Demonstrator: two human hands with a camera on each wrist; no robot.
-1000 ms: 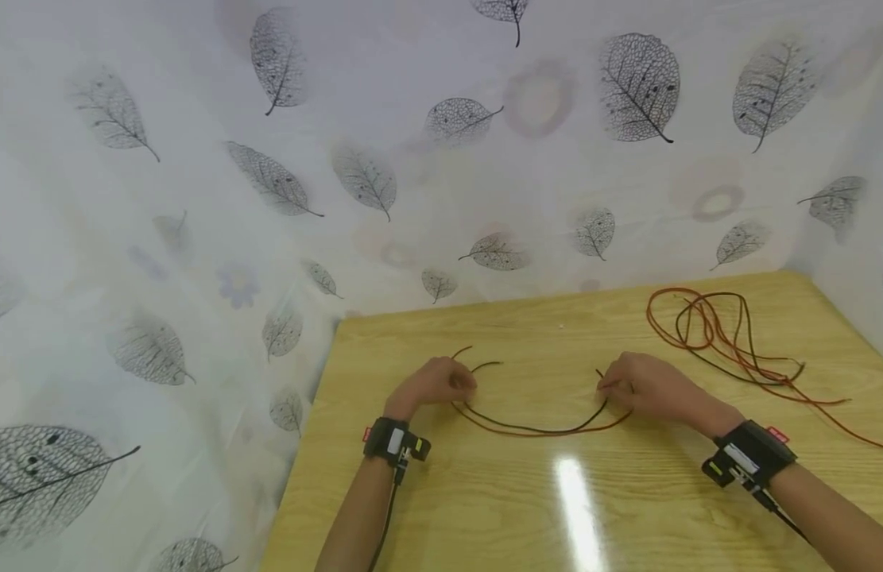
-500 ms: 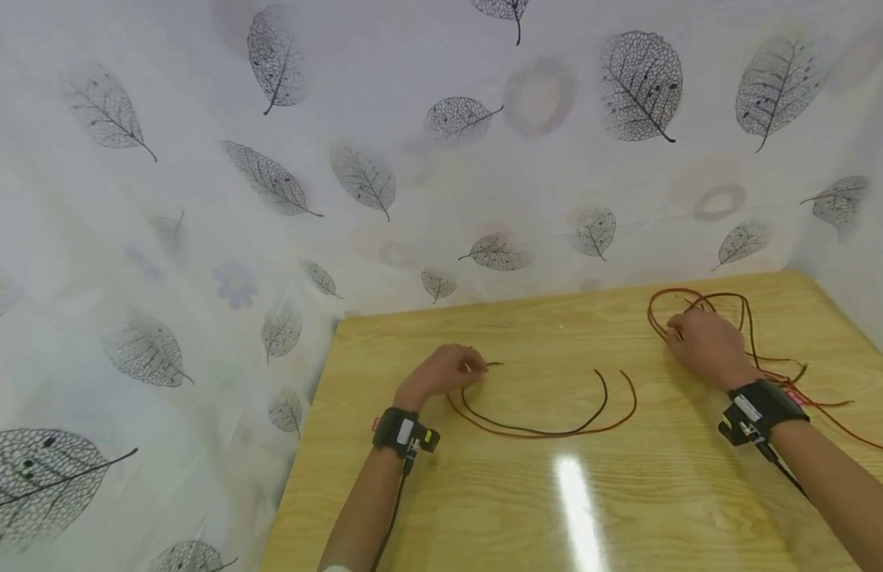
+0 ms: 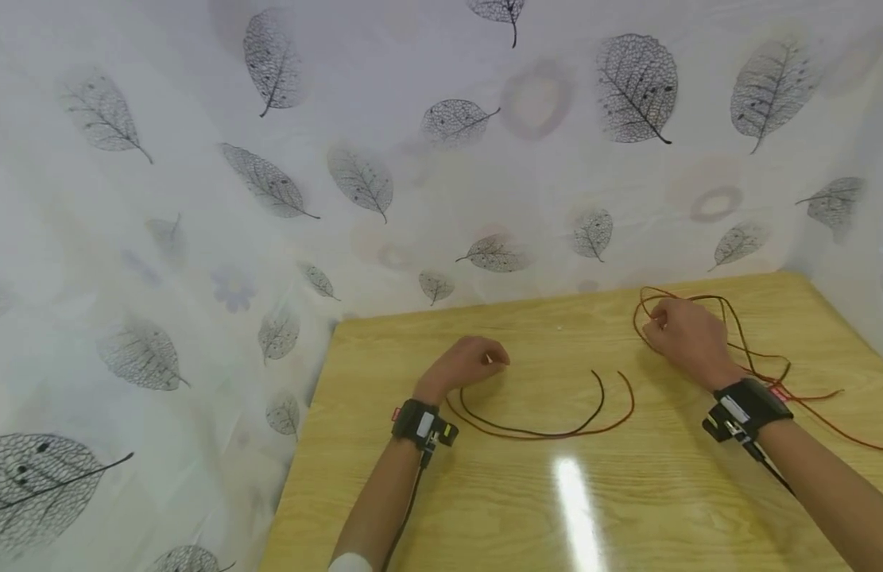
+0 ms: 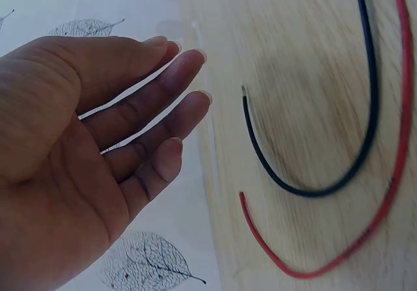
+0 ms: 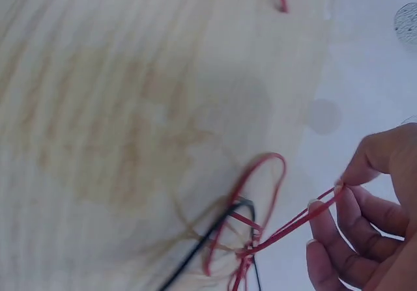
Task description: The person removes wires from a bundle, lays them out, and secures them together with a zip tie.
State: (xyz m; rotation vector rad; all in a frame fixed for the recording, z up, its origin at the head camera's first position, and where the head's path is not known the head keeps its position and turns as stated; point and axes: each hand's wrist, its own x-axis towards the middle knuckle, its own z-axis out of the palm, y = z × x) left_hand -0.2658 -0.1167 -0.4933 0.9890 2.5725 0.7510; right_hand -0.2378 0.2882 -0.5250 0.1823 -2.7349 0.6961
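Observation:
My left hand (image 3: 470,365) hovers over the left part of the table, thumb and fingers loosely bent with nothing between them, as the left wrist view shows. Close by it lie a black wire (image 4: 374,96) and a red wire (image 4: 405,102), curved side by side in a U; the black one's bare tip shows. At the back right, my right hand (image 3: 687,334) pinches a doubled red wire (image 5: 287,230) between thumb and index finger. That wire leads down into a loose tangle with a black wire (image 5: 202,241), partly hidden behind the hand in the head view.
The wood-grain table (image 3: 498,500) is bordered by a white leaf-printed sheet (image 3: 384,95) at the back and sides. A red wire tail (image 3: 852,434) runs from the tangle toward the right edge. Wrist cameras with cables (image 3: 425,461) are strapped to both arms.
My right hand has let go of the U-shaped wires, moved right and back to the tangle, and taken hold of red wire there. My left hand has released the wires, shifting slightly right.

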